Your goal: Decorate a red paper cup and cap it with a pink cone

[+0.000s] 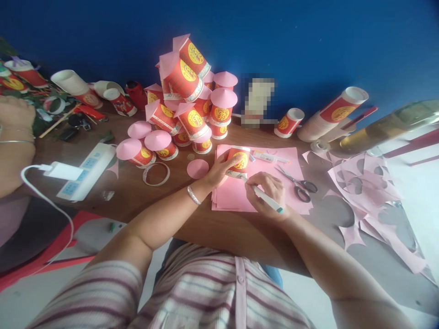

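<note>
My left hand point(219, 170) is wrapped round a red paper cup point(238, 160) with a yellow round emblem, held over a stack of pink paper point(233, 198). In my right hand point(269, 189) is a white marker pen point(265, 198) with a green end, its tip at the cup's lower white band. Whether the tip touches the cup, I cannot tell. On the pink paper, a second marker point(270, 157) and black-handled scissors point(298, 185) lie beyond and to the right of my right hand. A pink paper disc point(198, 169) rests left of the stack.
Red cups with pink cone tops point(192, 121) are piled behind my left hand. Nested cups point(332, 114) lean at the back right. Pink paper scraps point(366, 187) cover the right side. A power strip point(87, 171) and another person's arm point(15, 146) are at the left.
</note>
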Motion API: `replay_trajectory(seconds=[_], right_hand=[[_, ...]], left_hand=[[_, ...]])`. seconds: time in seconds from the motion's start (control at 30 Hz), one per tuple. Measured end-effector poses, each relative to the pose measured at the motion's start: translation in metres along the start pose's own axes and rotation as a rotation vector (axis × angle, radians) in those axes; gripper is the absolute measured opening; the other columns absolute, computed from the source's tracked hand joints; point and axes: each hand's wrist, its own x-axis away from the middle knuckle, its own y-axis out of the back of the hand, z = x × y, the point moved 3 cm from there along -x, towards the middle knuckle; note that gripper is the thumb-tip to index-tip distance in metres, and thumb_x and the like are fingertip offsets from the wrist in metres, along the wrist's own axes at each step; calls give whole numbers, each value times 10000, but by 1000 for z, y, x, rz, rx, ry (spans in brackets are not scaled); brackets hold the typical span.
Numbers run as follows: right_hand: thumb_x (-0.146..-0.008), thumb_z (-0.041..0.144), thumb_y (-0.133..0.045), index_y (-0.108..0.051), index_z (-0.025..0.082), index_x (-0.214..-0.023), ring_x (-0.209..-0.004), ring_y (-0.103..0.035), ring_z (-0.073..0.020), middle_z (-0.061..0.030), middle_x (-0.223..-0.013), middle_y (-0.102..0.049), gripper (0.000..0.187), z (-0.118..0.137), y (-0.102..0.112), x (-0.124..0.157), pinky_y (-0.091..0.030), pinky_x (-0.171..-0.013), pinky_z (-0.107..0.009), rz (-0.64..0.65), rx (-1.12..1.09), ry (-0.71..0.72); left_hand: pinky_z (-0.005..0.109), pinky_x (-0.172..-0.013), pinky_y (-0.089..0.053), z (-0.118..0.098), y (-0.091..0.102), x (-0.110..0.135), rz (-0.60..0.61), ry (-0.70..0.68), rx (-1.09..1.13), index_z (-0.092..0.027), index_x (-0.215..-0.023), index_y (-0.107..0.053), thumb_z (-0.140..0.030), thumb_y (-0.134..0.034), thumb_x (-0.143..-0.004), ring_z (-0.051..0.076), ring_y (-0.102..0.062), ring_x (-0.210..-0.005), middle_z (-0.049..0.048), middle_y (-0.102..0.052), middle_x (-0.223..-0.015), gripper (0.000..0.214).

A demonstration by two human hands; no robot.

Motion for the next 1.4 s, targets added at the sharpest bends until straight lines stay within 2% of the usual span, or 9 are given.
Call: replay_trajectory(seconds=[0.7,0.93,1.4], right_hand=[[-926,90,-602,-539,243,-895,-582,-570,-125,28,-714,-642,169,-2,-4,2,-461,-578,-271,-18,28,15],[-907,68,-583,-524,242,-875,-563,-530,-129,35,-670,-592,187,-1,-1,-1,-441,-570,-265,-30,72,-6],[-892,88,-601,-543,251,-904,-584,-586,-146,25,-699,-623,174,0,0,1,-493,-599,-286,-22,31,13]], left_hand=[[303,-804,-523,-1,-1,1,-5,6,2,-169,-1022,-712,-458,-829,-819,161,-641,-882,17,-678,-908,372],[327,-825,-519,-2,-2,1,-14,3,7,-169,-1000,-703,-449,-829,-819,172,-640,-889,11,-668,-897,357],[289,-799,-526,-2,-3,1,1,-3,-16,-176,-1046,-698,-473,-822,-825,145,-639,-870,14,-676,-922,391]])
